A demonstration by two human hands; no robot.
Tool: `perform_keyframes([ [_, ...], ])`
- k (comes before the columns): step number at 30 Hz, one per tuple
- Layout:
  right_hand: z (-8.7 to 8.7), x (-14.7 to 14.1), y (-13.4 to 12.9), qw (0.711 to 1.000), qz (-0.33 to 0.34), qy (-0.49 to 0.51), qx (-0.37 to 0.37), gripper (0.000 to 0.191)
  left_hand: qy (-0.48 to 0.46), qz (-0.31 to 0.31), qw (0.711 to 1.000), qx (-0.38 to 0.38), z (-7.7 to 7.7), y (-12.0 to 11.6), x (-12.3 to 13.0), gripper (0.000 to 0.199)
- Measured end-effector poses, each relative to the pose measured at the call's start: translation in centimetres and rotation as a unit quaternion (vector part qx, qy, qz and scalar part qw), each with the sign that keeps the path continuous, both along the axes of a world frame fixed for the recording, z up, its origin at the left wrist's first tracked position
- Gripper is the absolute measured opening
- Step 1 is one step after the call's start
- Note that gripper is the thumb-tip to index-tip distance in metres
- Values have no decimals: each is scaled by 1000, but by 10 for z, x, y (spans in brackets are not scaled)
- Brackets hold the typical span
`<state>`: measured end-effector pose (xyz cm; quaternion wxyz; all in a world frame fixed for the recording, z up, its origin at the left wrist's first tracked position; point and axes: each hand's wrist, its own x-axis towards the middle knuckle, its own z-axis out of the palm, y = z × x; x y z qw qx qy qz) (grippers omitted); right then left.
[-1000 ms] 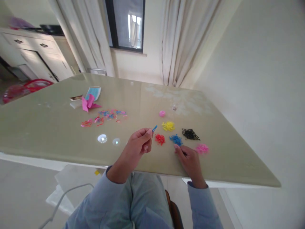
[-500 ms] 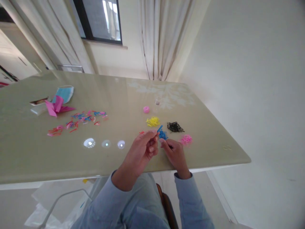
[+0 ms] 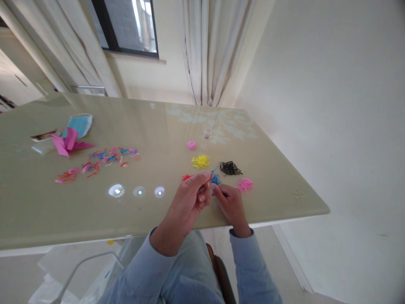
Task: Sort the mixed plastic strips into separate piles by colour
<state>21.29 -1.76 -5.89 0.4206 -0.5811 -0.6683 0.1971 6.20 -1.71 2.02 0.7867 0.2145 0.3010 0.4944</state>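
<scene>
Small coloured rubber bands lie in piles near my hands. My left hand (image 3: 191, 198) is closed, thumb and forefinger pinching what looks like a blue rubber band (image 3: 214, 169) that sticks out past the fingertips. Just beyond it is the blue pile (image 3: 216, 179), partly covered by the fingers. A red pile (image 3: 186, 177) peeks out behind my left hand. Close beside, my right hand (image 3: 232, 206) is closed with its fingers curled; whatever it grips is hidden. Around them sit a yellow pile (image 3: 200, 161), a black pile (image 3: 230, 168) and a pink pile (image 3: 244, 185).
A pink round object (image 3: 191, 145) and a small clear container (image 3: 207, 133) stand farther back. On the left lie mixed loose bands (image 3: 107, 156), a pink folded paper (image 3: 68, 142) and a blue face mask (image 3: 79, 126). The table's front edge (image 3: 79, 240) is close to me.
The blue band at my left fingertips looked thicker and upright before; now it shows as a thin strand. Both hands stay close together. The view has shifted slightly.
</scene>
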Motion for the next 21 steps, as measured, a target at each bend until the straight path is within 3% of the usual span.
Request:
perform_keyframes([
  [4, 0, 0, 0, 1000, -4, -1, 2, 46, 48, 2, 998, 26, -3, -1, 2, 32],
  [6, 0, -1, 0, 1000, -5, 1, 0, 46, 148, 21, 985, 83, -8, 1, 2, 29],
  [7, 1, -1, 0, 1000, -5, 3, -1, 45, 224, 42, 965, 132, -11, 3, 2, 26],
  [8, 2, -1, 0, 1000, -5, 8, -2, 45, 313, 67, 928, 189, -15, 5, 2, 23],
  [10, 4, -2, -1, 1000, -14, 28, 0, 45, 488, 110, 812, 300, -22, 13, 2, 17],
  [12, 4, -1, -2, 997, -48, 67, 11, 46, 614, 104, 693, 363, -28, 21, 3, 15],
  [13, 4, 1, -3, 992, -76, 94, 20, 47, 656, 81, 650, 376, -30, 26, 4, 17],
  [17, -3, 7, -3, 956, -183, 220, 57, 47, 742, -25, 550, 384, -35, 39, 13, 24],
  [21, -10, 10, -1, 944, -183, 268, 64, 47, 767, -66, 499, 398, -42, 45, 22, 24],
])
